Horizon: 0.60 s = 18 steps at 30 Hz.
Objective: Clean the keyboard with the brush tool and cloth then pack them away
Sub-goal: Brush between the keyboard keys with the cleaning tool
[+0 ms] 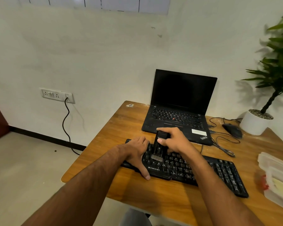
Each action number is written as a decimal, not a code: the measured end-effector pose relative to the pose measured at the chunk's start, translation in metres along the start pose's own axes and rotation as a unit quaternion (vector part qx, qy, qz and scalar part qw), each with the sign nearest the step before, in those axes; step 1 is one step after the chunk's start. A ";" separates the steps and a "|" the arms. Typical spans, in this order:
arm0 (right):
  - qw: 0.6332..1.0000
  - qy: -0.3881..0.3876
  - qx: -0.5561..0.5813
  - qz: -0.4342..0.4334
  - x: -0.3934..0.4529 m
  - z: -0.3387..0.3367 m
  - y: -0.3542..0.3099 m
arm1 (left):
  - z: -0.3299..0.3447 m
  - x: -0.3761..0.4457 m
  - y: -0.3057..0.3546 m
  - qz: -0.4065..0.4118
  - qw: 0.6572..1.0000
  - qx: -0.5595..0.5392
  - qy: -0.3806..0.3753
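- Black keyboard lying slantwise on the wooden desk, lower centre of the frame.
- Brush tool upright over the keys' left part, bristles down on them, gripped by the right hand.
- Left hand flat on the keyboard's left end, fingers straight.
- Open laptop just behind; mouse and potted plant at right; plastic containers at the right edge.

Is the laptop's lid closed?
No, the laptop stands open behind the keyboard, its dark screen upright.
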State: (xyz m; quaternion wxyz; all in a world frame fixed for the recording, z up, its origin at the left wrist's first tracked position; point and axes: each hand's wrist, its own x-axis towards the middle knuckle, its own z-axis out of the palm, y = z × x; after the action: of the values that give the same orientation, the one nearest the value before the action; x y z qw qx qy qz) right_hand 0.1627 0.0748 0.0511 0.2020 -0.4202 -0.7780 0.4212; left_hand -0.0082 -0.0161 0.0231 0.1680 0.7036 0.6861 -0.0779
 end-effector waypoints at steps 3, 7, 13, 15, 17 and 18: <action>0.999 0.044 -0.001 -0.006 0.002 0.006 -0.003 | 0.001 -0.001 0.000 -0.001 1.000 0.002 0.001; 0.996 0.003 -0.086 -0.035 -0.008 0.015 -0.001 | -0.001 -0.002 0.002 -0.004 1.000 0.016 -0.007; 0.999 0.039 -0.016 -0.002 -0.001 0.007 -0.004 | 0.000 -0.001 0.001 -0.003 1.000 0.003 -0.003; 0.999 0.034 -0.033 -0.011 -0.004 0.013 0.002 | -0.001 -0.001 0.001 -0.006 1.000 0.000 -0.003; 0.999 0.003 -0.030 -0.011 -0.007 0.012 0.003 | -0.001 0.000 0.001 -0.005 1.000 0.001 -0.001; 1.000 -0.008 -0.022 -0.010 -0.006 0.009 0.001 | -0.001 0.000 0.001 -0.005 1.000 -0.003 0.000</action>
State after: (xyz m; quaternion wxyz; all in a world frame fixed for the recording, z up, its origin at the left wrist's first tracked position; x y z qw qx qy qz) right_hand 0.1606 0.0652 0.0457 0.1910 -0.4135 -0.7928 0.4050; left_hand -0.0078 -0.0161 0.0241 0.1696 0.6997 0.6898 -0.0767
